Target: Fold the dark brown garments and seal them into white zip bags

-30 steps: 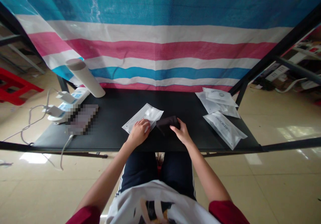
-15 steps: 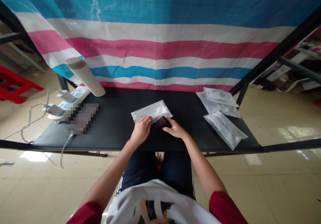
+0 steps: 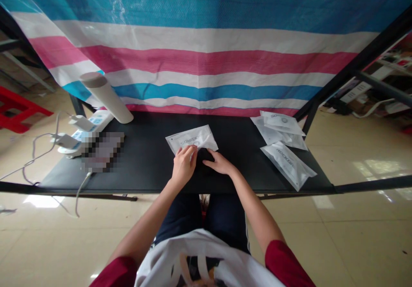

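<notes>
A translucent white zip bag (image 3: 193, 137) with dark lettering lies tilted at the middle of the black table. My left hand (image 3: 184, 163) is closed, its fingers pinching the bag's near edge. My right hand (image 3: 219, 163) is by the bag's near right corner, its thumb and fingers around a soft black item (image 3: 202, 155). That item meets the bag's near edge and blends into the dark table, so its outline and kind are unclear. How much of it sits inside the bag is hidden by my left hand.
Several similar bags (image 3: 286, 160) lie at the table's right end. On the left are a white power strip (image 3: 102, 119) with plugs, a blurred-out phone (image 3: 103, 150) on a cable and a leaning white bottle (image 3: 111, 100). A striped sheet (image 3: 199, 59) hangs behind the table (image 3: 151, 167).
My right hand has moved slightly left and the black item is lower and closer against the bag. My left hand still pinches the bag's edge. The view has shifted slightly.
</notes>
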`<state>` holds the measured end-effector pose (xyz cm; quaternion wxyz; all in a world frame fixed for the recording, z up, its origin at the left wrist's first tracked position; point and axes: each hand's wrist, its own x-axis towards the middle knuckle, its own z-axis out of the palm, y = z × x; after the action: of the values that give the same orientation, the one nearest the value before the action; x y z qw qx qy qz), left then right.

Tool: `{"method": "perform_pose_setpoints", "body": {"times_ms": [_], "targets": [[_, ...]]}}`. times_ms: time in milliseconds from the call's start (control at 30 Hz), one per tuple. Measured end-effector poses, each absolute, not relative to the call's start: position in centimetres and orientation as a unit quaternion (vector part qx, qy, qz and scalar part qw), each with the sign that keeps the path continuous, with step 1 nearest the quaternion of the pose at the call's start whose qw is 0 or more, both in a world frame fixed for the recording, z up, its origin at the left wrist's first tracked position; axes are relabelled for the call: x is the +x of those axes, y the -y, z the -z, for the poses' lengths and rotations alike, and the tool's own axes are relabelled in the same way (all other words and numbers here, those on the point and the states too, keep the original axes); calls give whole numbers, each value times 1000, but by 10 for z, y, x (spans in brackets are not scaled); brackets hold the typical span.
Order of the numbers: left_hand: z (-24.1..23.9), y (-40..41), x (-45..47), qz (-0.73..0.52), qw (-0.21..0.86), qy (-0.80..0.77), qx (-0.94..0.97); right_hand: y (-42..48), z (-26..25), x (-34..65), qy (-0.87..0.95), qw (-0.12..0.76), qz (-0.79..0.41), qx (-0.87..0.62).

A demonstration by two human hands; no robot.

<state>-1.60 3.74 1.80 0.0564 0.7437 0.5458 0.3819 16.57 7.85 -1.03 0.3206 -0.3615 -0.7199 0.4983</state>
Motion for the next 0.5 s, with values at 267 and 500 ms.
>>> {"method": "perform_pose_setpoints", "body": {"times_ms": [267,500], "targets": [[-15,-27,-15,-345,65,-566,746,-75,24,156,552,423,-556,-455],[-5,-25,-15,-354,98,-541,756,-74,28,148,440,518,-517,-520]]}}
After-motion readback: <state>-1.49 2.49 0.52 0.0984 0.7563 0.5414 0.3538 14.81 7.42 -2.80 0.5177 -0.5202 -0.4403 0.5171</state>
